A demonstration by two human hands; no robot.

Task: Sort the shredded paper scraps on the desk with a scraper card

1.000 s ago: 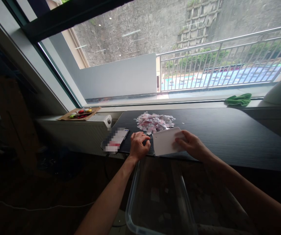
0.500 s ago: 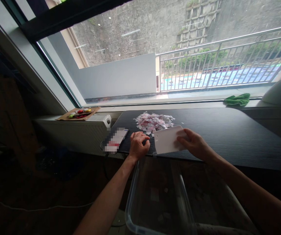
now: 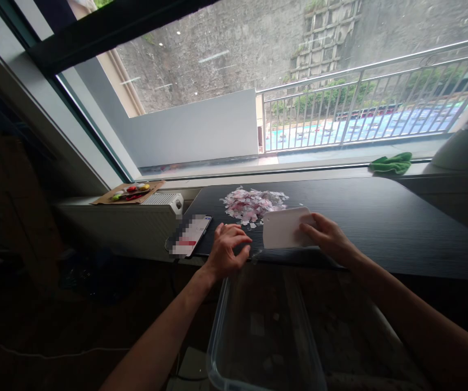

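Pinching the card [image 3: 282, 231] by its right end, my right hand [image 3: 331, 236] is holding it near the front edge of the table [image 3: 380, 222]. My left hand [image 3: 229, 251] is curving beside it, thumb and fingers parted. Scraps [image 3: 254, 205] are lying heaped just beyond the card. A phone [image 3: 195, 236] is lying left of my left hand; a tub [image 3: 213, 343] is standing below.
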